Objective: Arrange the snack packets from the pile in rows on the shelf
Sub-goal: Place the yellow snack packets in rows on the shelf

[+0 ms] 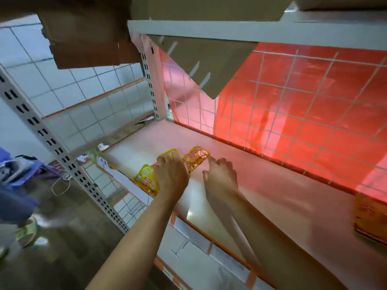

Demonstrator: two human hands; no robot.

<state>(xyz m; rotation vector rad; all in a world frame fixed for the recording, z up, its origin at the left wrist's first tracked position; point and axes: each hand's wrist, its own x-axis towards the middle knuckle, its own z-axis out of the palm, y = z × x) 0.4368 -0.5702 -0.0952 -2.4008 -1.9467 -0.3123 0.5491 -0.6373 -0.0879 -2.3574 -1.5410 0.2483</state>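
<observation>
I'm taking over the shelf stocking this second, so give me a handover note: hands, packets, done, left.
Left hand: flat on a yellow snack packet near the left end of the pale shelf board, not gripping.
Right hand: holds nothing; index finger points at the orange-yellow snack packet beside it.
Third yellow packet lies at the front edge, further left.
Blurred pile of packets sits at the shelf's far right.
Done: three packets laid out. Left: line them up, then bring the pile over in rows.
</observation>
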